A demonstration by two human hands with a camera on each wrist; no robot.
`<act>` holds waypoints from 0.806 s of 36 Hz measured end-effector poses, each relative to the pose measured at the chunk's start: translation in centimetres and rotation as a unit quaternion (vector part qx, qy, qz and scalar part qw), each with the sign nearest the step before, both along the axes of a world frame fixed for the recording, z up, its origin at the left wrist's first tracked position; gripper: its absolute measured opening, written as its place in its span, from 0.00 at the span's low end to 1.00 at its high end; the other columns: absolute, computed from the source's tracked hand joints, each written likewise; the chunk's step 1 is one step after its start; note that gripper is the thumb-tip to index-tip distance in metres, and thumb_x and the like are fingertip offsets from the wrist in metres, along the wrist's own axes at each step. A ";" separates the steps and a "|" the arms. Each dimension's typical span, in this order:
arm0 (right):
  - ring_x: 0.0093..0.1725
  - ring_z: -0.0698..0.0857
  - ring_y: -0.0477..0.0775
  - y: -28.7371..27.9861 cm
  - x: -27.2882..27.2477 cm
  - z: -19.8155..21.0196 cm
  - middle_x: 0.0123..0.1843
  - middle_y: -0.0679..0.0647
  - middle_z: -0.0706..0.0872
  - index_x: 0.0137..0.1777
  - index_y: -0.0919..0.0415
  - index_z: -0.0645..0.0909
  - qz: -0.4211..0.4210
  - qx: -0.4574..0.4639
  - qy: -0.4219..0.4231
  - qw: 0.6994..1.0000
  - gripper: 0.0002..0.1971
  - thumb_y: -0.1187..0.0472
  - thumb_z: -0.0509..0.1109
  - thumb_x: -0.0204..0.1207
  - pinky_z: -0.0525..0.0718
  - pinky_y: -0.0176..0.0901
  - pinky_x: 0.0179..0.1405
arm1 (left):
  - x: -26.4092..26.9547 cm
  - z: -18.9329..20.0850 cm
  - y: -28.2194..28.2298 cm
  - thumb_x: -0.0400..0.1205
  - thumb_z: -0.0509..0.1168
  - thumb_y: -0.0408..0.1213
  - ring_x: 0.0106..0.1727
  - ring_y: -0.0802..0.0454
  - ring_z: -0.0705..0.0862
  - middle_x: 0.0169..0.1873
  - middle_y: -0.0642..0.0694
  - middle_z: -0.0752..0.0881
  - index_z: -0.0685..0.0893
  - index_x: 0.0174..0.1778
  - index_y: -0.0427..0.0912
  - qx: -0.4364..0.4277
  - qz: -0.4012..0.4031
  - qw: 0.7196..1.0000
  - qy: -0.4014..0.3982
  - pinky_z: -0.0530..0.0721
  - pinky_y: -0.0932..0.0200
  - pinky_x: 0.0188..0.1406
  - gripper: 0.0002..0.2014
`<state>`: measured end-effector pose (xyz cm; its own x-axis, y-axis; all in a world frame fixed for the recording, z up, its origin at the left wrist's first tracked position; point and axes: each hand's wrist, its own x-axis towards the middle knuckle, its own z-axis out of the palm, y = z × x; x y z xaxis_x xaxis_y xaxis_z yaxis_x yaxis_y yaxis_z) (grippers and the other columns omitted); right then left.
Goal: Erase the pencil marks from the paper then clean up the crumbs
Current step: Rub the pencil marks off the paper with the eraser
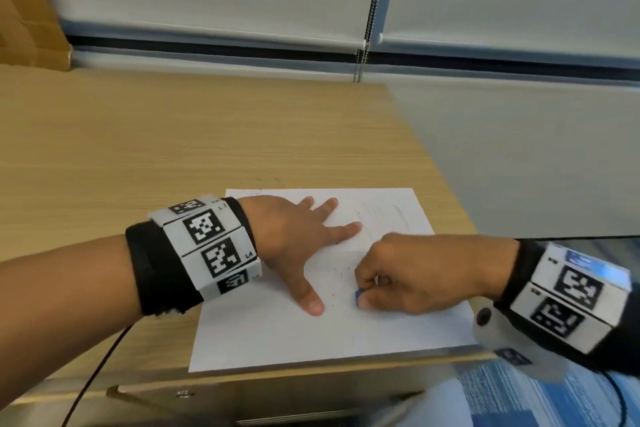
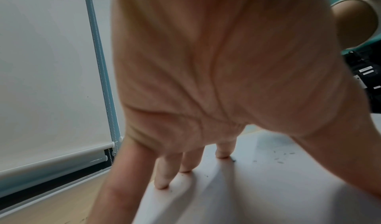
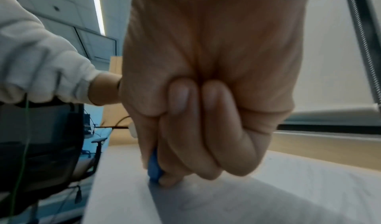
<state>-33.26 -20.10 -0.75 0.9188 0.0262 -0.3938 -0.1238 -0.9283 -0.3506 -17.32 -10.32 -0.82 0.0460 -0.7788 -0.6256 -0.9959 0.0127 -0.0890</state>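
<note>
1. The left hand lies flat on the paper, its grip wide — fingers straight and spread, holding nothing. The thumb points toward the near edge of the sheet; the left wrist view shows the fingertips pressed onto the white surface.
2. The paper rests on the wooden counter, near its front right corner, with the near edge of the sheet close to the counter's front edge.
3. Dark eraser crumbs are scattered on the paper between the left thumb and the right hand; a few more specks lie on the counter just beyond the sheet's far edge.
4. Faint pencil marks show on the far right part of the paper, beyond the right hand's knuckles.
5. The blue eraser sits at the tip of the right hand's grip, its lower end touching the paper just right of the crumbs.
6. The right hand has its grip closed narrow around the eraser — thumb and curled fingers pinching it, so only a small blue part shows in the right wrist view.
</note>
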 end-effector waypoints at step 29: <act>0.25 0.71 0.47 -1.8 1.1 1.4 0.26 0.47 0.75 0.32 0.59 0.76 -0.019 -0.030 0.069 0.997 0.19 0.49 0.64 0.82 0.73 0.38 0.29 | 0.0 -0.1 0.2 0.68 0.72 0.69 0.86 0.43 0.37 0.82 0.49 0.26 0.26 0.79 0.65 -0.003 -0.001 1.000 0.005 0.67 0.40 0.75 0.63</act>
<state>-32.19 -21.88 0.60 0.8560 -0.0355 -0.5157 -0.2024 -0.9410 -0.2712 -17.28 -10.13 -0.87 0.0378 -0.7825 -0.6215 -0.9968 0.0147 -0.0792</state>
